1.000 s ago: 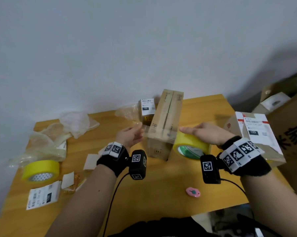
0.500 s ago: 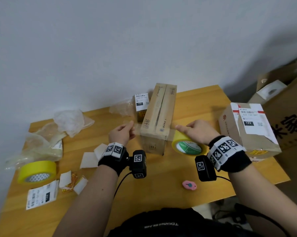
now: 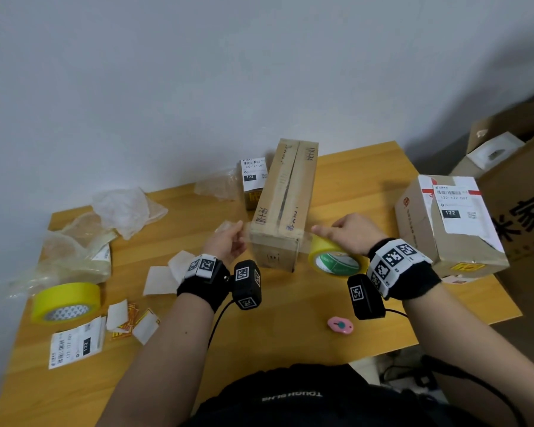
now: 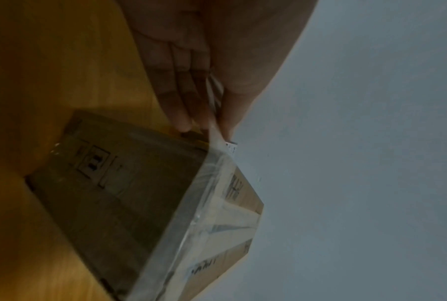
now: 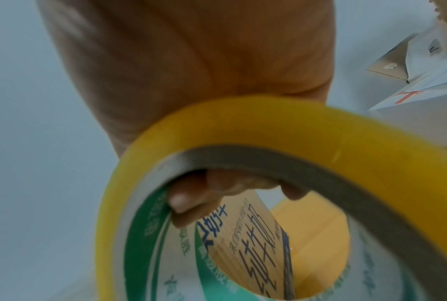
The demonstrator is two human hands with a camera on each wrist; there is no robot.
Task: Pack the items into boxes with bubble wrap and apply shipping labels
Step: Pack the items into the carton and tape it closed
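Observation:
A long brown carton stands on the wooden table, its near end toward me. A clear tape strip runs across that near end. My left hand pinches the strip's free end just left of the carton. My right hand grips a yellow tape roll right of the carton, fingers hooked through its core and the index finger pointing at the box.
A labelled carton sits at the right table edge, a small labelled box behind the long carton. Left lie a second yellow roll, plastic bags, a loose label and paper scraps. A pink cutter lies near me.
Both hands have come down toward the table beside the carton, bringing the tape strip down onto its near end. The head view has tilted downward a little.

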